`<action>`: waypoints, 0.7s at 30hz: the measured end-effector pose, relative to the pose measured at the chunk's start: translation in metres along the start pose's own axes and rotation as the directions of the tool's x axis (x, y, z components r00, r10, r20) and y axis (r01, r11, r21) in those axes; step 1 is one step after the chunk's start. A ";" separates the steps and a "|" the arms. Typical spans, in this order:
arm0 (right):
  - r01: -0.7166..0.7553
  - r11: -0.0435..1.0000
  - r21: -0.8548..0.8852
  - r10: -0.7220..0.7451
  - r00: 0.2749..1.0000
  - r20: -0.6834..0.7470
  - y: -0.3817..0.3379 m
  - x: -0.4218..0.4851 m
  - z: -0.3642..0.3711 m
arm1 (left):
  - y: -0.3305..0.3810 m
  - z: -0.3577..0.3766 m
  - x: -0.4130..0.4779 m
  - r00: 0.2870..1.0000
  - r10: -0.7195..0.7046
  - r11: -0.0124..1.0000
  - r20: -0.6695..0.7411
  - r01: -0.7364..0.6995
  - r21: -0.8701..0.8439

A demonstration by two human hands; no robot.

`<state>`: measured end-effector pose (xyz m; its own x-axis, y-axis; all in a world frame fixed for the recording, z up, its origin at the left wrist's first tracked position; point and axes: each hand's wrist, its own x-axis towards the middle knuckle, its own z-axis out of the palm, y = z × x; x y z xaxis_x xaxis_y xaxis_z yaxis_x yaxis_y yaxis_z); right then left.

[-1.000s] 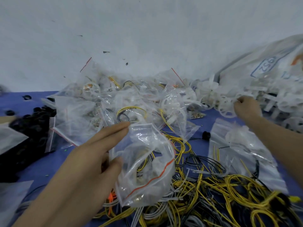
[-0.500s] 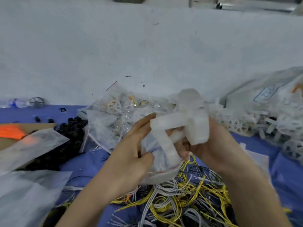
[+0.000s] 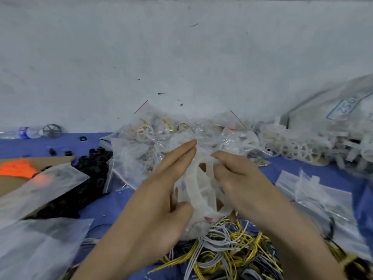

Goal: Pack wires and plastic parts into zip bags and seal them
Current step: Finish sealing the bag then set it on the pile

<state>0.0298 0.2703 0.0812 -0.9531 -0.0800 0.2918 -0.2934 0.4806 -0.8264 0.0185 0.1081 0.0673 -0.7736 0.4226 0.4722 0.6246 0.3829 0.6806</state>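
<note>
Fingers [image 3: 181,152] straight, a zip bag [image 3: 198,227] is pinched by left hand [image 3: 161,190]; plastic part [image 3: 194,184], seemingly gripped by right hand [image 3: 242,178], should be fed squarely.

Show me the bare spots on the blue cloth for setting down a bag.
Bare cloth: the strip between the water bottle and the cardboard, and the gap between the white wheels and the flat zip bags. Crowded: the wire tangle and the bag heap.
</note>
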 end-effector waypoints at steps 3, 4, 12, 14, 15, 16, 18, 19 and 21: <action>-0.075 0.993 -0.086 0.082 0.993 0.086 0.004 0.002 0.005 | -0.001 0.003 -0.009 0.999 0.043 0.999 -0.018 -0.044 -0.031; -0.105 0.987 -0.122 0.118 0.988 0.100 0.005 0.002 0.007 | -0.002 0.003 -0.007 0.999 0.022 0.999 -0.038 -0.023 -0.036; -0.384 0.889 0.249 0.318 0.910 0.267 -0.001 0.004 -0.001 | 0.005 -0.006 -0.012 0.991 0.131 0.983 0.026 -0.133 0.125; -0.403 0.706 0.582 0.312 0.915 0.255 0.000 0.003 -0.011 | -0.002 -0.014 -0.010 0.986 0.135 0.966 -0.100 -0.109 0.233; -0.361 0.694 0.623 0.285 0.932 0.224 0.002 0.002 -0.013 | -0.004 -0.016 -0.011 0.984 0.128 0.962 -0.124 -0.093 0.257; -0.319 0.723 0.612 0.249 0.948 0.200 0.004 0.001 -0.013 | -0.005 -0.019 -0.012 0.985 0.112 0.963 -0.134 -0.075 0.257; -0.260 0.801 0.539 0.175 0.963 0.205 0.008 0.000 -0.011 | -0.004 -0.020 -0.014 0.986 0.085 0.962 -0.146 -0.043 0.269; -0.243 0.837 0.489 0.148 0.963 0.224 0.009 -0.001 -0.010 | -0.002 -0.019 -0.013 0.987 0.071 0.955 -0.144 -0.025 0.294; -0.167 0.923 0.347 0.093 0.971 0.221 0.009 -0.002 -0.010 | 0.000 -0.017 -0.012 0.992 0.039 0.938 -0.119 0.005 0.346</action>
<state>0.0292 0.2835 0.0778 -0.9690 -0.2261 0.0999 -0.1368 0.1543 -0.9785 0.0260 0.0893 0.0711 -0.7557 0.3362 0.5620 0.6194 0.6457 0.4466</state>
